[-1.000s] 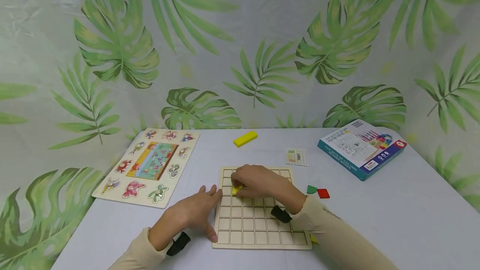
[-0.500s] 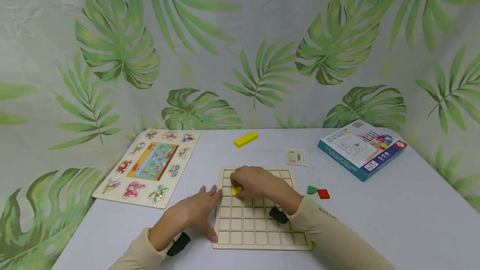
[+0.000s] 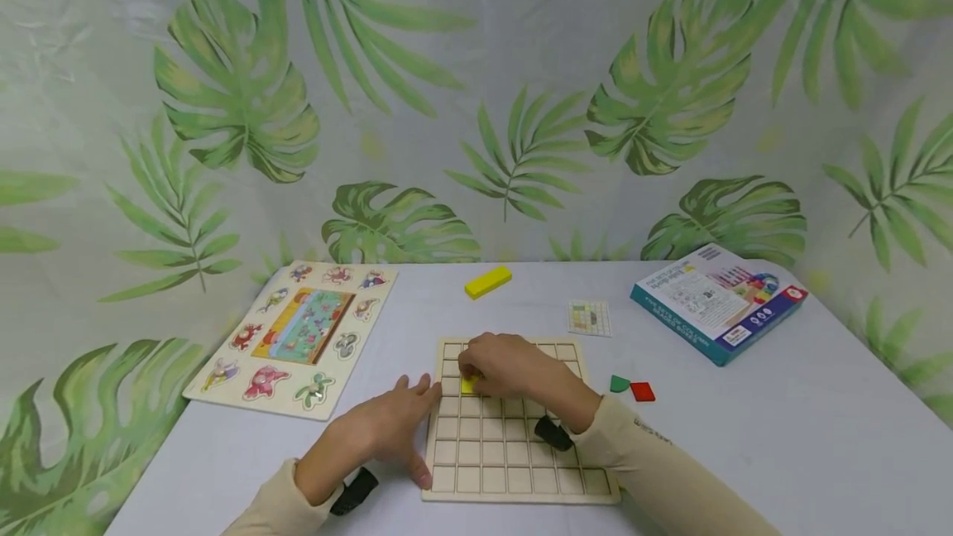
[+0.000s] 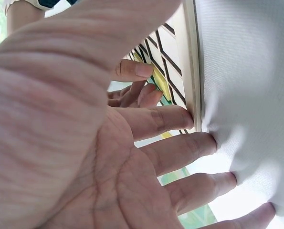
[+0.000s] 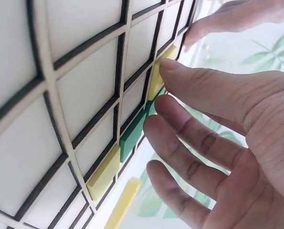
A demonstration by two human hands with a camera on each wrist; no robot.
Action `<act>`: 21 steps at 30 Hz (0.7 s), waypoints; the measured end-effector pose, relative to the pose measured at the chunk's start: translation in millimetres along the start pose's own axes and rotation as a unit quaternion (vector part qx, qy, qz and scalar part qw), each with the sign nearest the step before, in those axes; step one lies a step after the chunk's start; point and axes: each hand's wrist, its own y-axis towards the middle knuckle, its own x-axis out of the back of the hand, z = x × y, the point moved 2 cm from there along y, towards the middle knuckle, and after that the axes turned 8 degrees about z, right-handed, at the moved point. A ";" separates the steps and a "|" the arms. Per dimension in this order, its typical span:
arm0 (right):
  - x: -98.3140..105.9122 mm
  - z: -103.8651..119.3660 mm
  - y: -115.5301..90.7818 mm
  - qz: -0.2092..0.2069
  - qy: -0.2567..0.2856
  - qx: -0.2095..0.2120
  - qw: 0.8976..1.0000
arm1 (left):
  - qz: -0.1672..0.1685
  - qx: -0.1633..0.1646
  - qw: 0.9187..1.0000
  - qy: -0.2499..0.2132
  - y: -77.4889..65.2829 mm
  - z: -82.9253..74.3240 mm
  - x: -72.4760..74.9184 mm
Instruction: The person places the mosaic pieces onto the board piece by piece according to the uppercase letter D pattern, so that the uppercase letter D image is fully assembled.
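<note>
A pale wooden grid board (image 3: 521,498) lies flat on the white table. My left hand (image 3: 390,424) steadies its left side, thumb near the front left corner and index finger against the edge; the other fingertips rest on the cloth. Over the upper left cells is my right hand (image 3: 506,366), its thumb tip on a yellow tile (image 5: 156,82) set in the grid. The index fingertip lies close to the green tile (image 5: 133,136) area beside it, and the remaining fingers are loosely bent. Farther along the same row sits a second yellow tile (image 5: 104,174), which the hand hides in the head view.
Right of the board lie a green rounded piece (image 3: 620,385) and a red square tile (image 3: 643,391). Behind are a yellow block (image 3: 488,282) and a small pattern card (image 3: 589,318). An animal puzzle board (image 3: 357,370) stands left, a teal-edged box (image 3: 692,313) back right.
The right hand stays over the same cells with small finger shifts. A yellow piece by the board's front right corner has become hidden behind the right sleeve. The left hand holds its place.
</note>
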 end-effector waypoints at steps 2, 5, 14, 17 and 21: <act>-0.8 0.3 0.5 -0.002 0.004 0.000 1.000 | -0.001 -0.001 1.000 0.000 0.3 0.6 -1.0; -2.4 0.6 0.4 0.002 0.013 -0.003 1.000 | -0.004 -0.002 1.000 0.004 0.5 1.4 -1.7; -3.4 4.9 2.5 0.015 -0.004 0.003 1.000 | -0.002 0.004 1.000 0.009 -1.1 -0.1 0.3; -3.6 7.0 0.8 0.020 -0.004 0.006 1.000 | 0.000 0.008 1.000 0.006 -1.0 -0.3 0.3; -2.8 7.9 -6.1 0.017 -0.017 0.011 1.000 | -0.004 0.003 1.000 0.004 -1.0 -1.1 -0.1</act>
